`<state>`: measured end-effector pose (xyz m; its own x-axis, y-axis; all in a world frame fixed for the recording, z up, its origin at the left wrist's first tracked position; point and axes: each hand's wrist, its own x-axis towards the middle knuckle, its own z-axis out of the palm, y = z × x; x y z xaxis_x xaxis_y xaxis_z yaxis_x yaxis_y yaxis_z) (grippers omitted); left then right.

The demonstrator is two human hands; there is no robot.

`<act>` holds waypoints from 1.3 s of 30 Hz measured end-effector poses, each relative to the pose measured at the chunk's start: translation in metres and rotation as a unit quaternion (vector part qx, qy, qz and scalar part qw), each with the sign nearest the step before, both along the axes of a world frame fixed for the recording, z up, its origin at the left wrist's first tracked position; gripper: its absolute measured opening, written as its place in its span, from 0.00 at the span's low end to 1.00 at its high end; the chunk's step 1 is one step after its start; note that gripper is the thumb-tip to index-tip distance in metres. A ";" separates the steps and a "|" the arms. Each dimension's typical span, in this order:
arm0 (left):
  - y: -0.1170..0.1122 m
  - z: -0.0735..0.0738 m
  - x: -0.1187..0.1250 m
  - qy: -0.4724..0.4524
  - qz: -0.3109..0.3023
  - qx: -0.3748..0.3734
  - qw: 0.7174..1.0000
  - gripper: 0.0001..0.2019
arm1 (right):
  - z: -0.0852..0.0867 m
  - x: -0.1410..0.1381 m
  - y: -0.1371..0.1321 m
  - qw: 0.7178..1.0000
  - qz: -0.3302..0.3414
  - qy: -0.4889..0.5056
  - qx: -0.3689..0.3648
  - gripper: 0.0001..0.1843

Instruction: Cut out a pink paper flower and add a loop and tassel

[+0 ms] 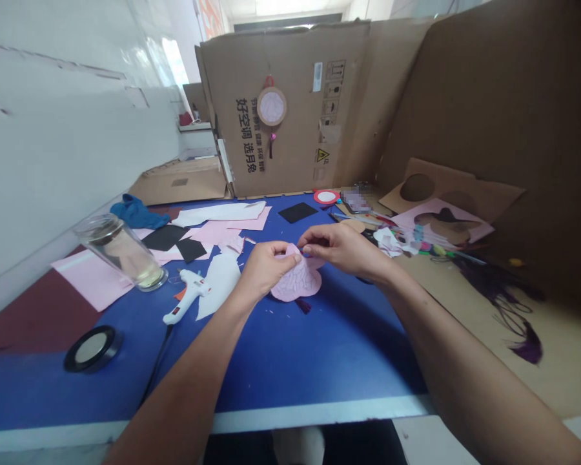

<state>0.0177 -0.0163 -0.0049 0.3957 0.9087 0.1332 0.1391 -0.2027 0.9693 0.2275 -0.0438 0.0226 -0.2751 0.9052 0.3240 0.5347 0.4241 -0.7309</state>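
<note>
At mid-frame, over the blue bench (314, 368), the crinkled pink piece (296, 284) widens downward — its narrow tip uppermost. The left hand (270, 266) pinches it from the left; the right hand (337, 248), fingertips bunched, is just right of the tip — whether gripping anything, I cannot tell.

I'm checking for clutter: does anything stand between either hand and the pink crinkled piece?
Nothing visible does: the left hand grips the pink crinkled piece directly, and the right hand is at its upper edge. The glue gun lies to the left, not between.
</note>
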 end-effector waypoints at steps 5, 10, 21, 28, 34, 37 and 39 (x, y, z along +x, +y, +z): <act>0.000 -0.002 0.000 -0.010 -0.009 -0.033 0.999 0.14 | 0.003 -0.002 -0.001 1.000 0.008 0.025 -0.012 0.09; 0.001 -0.001 0.000 -0.043 -0.006 -0.089 0.995 0.12 | 0.000 0.004 0.000 0.994 -0.020 0.103 -0.026 0.10; 0.004 -0.003 0.001 -0.090 0.013 -0.126 0.988 0.11 | -0.010 0.000 -0.003 0.988 -0.015 0.140 -0.056 0.11; 0.004 -0.005 0.003 -0.083 0.008 -0.120 0.989 0.11 | -0.011 -0.002 -0.002 0.987 -0.032 0.146 -0.062 0.09; 0.004 -0.007 0.003 -0.072 0.008 -0.112 0.991 0.12 | -0.013 -0.002 -0.001 0.986 -0.035 0.149 -0.065 0.09; 0.003 -0.007 0.003 -0.073 0.002 -0.113 0.991 0.13 | -0.013 -0.002 -0.002 0.985 -0.031 0.161 -0.056 0.11; 0.003 -0.006 0.003 -0.074 -0.006 -0.115 0.991 0.13 | -0.012 -0.002 -0.002 0.984 -0.031 0.167 -0.046 0.11</act>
